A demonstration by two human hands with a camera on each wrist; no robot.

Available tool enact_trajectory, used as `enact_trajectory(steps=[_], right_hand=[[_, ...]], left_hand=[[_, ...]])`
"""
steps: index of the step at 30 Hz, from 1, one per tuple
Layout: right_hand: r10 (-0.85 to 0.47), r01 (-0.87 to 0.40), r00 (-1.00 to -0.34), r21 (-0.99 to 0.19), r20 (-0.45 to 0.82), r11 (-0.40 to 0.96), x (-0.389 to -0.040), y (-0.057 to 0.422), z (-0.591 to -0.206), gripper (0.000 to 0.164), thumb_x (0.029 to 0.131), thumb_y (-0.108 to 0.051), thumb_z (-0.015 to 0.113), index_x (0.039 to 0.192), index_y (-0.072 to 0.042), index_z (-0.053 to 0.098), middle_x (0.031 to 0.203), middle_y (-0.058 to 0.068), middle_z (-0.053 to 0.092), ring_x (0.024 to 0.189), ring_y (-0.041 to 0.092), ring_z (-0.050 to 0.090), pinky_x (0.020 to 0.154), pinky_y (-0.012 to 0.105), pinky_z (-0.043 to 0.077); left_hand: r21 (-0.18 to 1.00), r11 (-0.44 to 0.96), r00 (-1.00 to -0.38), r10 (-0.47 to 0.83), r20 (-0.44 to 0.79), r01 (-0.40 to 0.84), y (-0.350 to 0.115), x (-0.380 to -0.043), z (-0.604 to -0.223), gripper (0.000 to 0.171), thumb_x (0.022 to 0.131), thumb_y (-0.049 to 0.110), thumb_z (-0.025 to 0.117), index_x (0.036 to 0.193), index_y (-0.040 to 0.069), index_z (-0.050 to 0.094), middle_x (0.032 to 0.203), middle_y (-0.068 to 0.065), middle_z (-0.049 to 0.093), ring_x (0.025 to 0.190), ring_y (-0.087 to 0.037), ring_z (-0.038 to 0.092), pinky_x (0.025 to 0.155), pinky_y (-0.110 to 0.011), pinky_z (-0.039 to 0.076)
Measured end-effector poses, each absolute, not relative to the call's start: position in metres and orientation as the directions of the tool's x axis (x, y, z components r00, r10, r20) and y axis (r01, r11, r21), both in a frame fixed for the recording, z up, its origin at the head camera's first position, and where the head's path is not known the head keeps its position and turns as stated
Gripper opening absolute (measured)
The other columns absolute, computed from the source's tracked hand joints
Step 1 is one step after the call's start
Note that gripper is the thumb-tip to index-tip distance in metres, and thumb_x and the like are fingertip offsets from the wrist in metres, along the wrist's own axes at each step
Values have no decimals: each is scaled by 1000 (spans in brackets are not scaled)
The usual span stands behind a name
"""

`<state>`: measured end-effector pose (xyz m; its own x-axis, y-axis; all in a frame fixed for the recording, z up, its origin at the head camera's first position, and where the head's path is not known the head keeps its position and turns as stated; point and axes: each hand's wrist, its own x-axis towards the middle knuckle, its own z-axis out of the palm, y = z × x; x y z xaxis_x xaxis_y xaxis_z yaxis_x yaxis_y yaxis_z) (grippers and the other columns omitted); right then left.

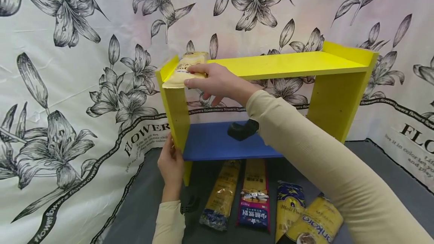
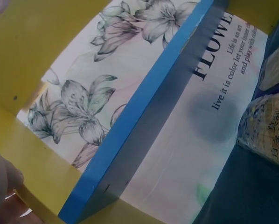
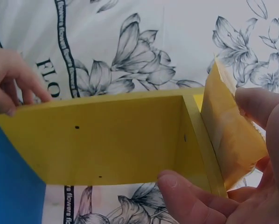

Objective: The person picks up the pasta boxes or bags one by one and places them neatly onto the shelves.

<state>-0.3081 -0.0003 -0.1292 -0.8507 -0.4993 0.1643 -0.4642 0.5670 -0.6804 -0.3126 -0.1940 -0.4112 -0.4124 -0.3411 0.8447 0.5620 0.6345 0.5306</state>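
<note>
My right hand [image 1: 222,82] pinches a pale yellow packet [image 1: 184,71] at the left end of the shelf unit's yellow top board [image 1: 271,65]. Its printing is too small to read. In the right wrist view, the thumb lies on one face of the packet [image 3: 230,135] and fingers show below it. My left hand [image 1: 172,165] holds the front edge of the unit's yellow left side panel [image 1: 178,119], beside the blue middle board [image 1: 213,140]. Only part of the left hand [image 2: 4,191] shows in the left wrist view.
Beneath the blue board and in front of it, several packets lie on the dark grey table [image 1: 135,206]: a long pasta packet [image 1: 222,195], a pink and blue one [image 1: 254,199], a blue and yellow one [image 1: 289,202] and a yellow bag [image 1: 318,219]. Behind hangs a flower-print cloth [image 1: 112,18].
</note>
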Motion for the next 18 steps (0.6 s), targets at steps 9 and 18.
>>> enact_trajectory(steps=[9, 18], right_hand=[[-492, -454, -854, -706, 170, 544, -309, -8, -133, 62, 99, -44, 63, 157, -34, 41, 138, 4, 55, 92, 25, 67, 64, 38, 63], [-493, -474, -850, -679, 187, 560, -307, -12, -132, 64, 98, -48, 63, 157, -37, 40, 146, 5, 51, 94, 23, 67, 67, 38, 64]], left_hand=[[561, 636, -437, -362, 823, 530, -191, -314, -413, 53, 94, -11, 60, 145, 2, 56, 125, -28, 69, 102, -44, 73, 76, -51, 62], [540, 635, -420, -348, 838, 552, -192, -315, -411, 51, 94, -11, 61, 143, 1, 57, 121, -28, 70, 99, -45, 73, 74, -54, 62]])
